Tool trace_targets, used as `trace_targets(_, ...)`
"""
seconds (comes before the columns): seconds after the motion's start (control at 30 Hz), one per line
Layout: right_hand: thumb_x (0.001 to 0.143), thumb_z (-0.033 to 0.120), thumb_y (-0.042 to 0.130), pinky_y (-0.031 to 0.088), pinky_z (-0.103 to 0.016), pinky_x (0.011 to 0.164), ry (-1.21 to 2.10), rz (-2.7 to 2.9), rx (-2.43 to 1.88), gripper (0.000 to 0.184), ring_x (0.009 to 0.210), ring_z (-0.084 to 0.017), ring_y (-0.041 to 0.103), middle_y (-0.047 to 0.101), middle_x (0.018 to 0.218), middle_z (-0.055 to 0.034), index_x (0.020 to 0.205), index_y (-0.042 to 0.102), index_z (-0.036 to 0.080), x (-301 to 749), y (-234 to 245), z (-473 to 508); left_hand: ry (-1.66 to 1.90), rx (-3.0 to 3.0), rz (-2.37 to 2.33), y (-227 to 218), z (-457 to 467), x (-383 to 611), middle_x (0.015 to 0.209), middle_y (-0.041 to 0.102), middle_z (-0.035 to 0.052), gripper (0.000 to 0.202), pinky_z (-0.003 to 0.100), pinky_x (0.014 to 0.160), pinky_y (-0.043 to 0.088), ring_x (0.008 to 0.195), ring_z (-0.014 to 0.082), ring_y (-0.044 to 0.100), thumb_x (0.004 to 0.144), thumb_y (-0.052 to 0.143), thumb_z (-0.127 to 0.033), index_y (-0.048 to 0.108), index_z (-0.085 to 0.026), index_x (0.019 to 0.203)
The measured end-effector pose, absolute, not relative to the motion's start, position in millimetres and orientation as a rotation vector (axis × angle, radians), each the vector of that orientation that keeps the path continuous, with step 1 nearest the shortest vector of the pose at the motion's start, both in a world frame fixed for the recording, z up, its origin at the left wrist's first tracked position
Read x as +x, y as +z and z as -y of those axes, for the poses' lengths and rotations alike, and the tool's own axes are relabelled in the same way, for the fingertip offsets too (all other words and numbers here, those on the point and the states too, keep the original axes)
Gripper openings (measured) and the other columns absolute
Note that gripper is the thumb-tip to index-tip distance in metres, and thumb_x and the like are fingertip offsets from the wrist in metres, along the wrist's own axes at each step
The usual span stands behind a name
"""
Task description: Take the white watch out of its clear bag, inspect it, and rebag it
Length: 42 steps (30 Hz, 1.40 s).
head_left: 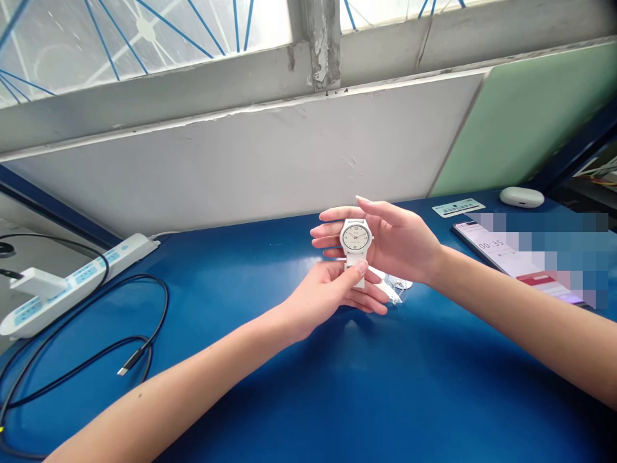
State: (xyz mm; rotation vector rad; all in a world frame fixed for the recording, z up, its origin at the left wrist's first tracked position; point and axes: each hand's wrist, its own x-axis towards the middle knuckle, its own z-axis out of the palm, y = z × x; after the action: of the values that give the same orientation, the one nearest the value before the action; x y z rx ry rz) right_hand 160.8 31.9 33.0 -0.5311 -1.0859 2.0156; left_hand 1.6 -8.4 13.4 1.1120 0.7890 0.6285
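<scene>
A white wristwatch (pixel 356 236) with a round dial is held up above the blue table, its face toward me. My left hand (pixel 332 289) pinches the lower part of its strap, thumb in front and fingers behind. My right hand (pixel 395 238) is spread open behind and to the right of the watch, palm toward me. Whether the right palm touches the watch I cannot tell. Beneath the hands a piece of clear plastic packaging (pixel 398 287) lies on the table, partly hidden by the fingers.
On the left are a white power strip (pixel 87 276) with a plugged-in adapter (pixel 42 287) and a looped black cable (pixel 166 302). To the right lie a phone (pixel 501 247), a card (pixel 457 208) and a white earbud case (pixel 522 197). A wall (pixel 241 167) closes off the back of the blue table (pixel 366 392).
</scene>
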Motion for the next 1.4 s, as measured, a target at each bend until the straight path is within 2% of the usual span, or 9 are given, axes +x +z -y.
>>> trace_targets(0.27,0.094,0.049,0.052,0.050,-0.041,0.100,2.001,1.096,-0.524,0.039,0.111,-0.026,0.068,0.076,0.113,-0.0098,0.102,0.076,0.019,161.0,32.9,-32.0,0.604,1.171,-0.803,13.6,10.7,2.9,0.084,0.076,0.0124,0.045,0.036,0.083,0.058,0.077,0.0225,0.075,0.091,0.064,-0.055,0.070,-0.010,0.093)
trace_targets(0.5,0.089,0.045,0.059,0.053,-0.042,0.093,1.875,1.053,-0.547,0.030,0.098,-0.025,0.071,0.079,0.100,-0.0073,0.096,0.076,0.022,158.6,33.1,-30.1,0.631,1.228,-0.841,15.1,8.2,1.1,0.083,0.076,0.0121,0.044,0.035,0.081,0.058,0.075,0.0230,0.075,0.092,0.064,-0.054,0.068,-0.011,0.089)
trace_targets(0.6,0.091,0.043,0.059,0.054,-0.038,0.086,1.780,1.104,-0.602,0.028,0.099,-0.025,0.070,0.079,0.096,-0.0073,0.095,0.076,0.022,159.1,32.3,-31.1,0.670,1.334,-0.832,17.4,6.6,-0.8,0.086,0.076,0.0123,0.040,0.037,0.084,0.057,0.081,0.0244,0.076,0.095,0.059,-0.050,0.068,-0.011,0.092)
trace_targets(0.73,0.093,0.036,0.059,0.054,-0.033,0.075,1.442,1.378,-0.727,0.021,0.089,-0.021,0.069,0.077,0.099,-0.0056,0.095,0.075,0.022,160.3,32.6,-33.7,0.793,1.624,-0.966,17.8,1.7,-8.0,0.094,0.076,0.0100,0.029,0.034,0.081,0.056,0.090,0.0241,0.074,0.099,0.054,-0.039,0.068,-0.014,0.097)
trace_targets(0.83,0.096,0.036,0.057,0.053,-0.034,0.078,1.104,1.635,-0.782,0.023,0.082,-0.019,0.067,0.075,0.096,-0.0043,0.096,0.075,0.021,163.5,34.6,-32.2,0.904,1.971,-1.130,14.0,-5.0,-16.7,0.084,0.074,0.0042,0.026,0.029,0.071,0.052,0.079,0.0196,0.070,0.100,0.052,-0.036,0.068,-0.017,0.092)
trace_targets(0.97,0.096,0.034,0.058,0.054,-0.034,0.079,0.648,1.855,-0.846,0.020,0.091,-0.021,0.069,0.075,0.098,-0.0054,0.100,0.073,0.021,175.1,31.2,-21.5,0.995,2.309,-1.198,5.2,-12.8,-24.1,0.082,0.071,0.0016,0.020,0.025,0.062,0.045,0.069,0.0151,0.064,0.100,0.050,-0.028,0.066,-0.018,0.093)
trace_targets(1.13,0.093,0.031,0.063,0.058,-0.034,0.075,0.505,2.002,-0.897,0.018,0.092,-0.022,0.071,0.075,0.107,-0.0077,0.104,0.073,0.021,199.3,9.3,1.4,0.892,2.547,-1.099,-4.6,-8.8,-21.5,0.095,0.073,0.0049,0.017,0.028,0.073,0.051,0.082,0.0188,0.069,0.100,0.050,-0.020,0.065,-0.018,0.107)
trace_targets(1.27,0.093,0.023,0.064,0.057,-0.036,0.090,0.438,2.021,-0.871,0.023,0.105,-0.023,0.070,0.075,0.113,-0.0074,0.114,0.071,0.022,216.2,-10.3,17.5,0.874,2.715,-1.049,-10.2,0.5,-17.1,0.100,0.074,0.0094,0.015,0.035,0.083,0.056,0.096,0.0256,0.071,0.098,0.053,-0.019,0.064,-0.016,0.106)
trace_targets(1.4,0.092,0.018,0.064,0.058,-0.035,0.092,0.400,2.093,-0.813,0.031,0.108,-0.023,0.069,0.073,0.118,-0.0081,0.123,0.069,0.023,223.9,-18.4,24.9,0.892,2.797,-0.943,-12.5,5.3,-14.6,0.098,0.075,0.0099,0.016,0.037,0.086,0.057,0.096,0.0256,0.072,0.100,0.051,-0.022,0.065,-0.016,0.104)
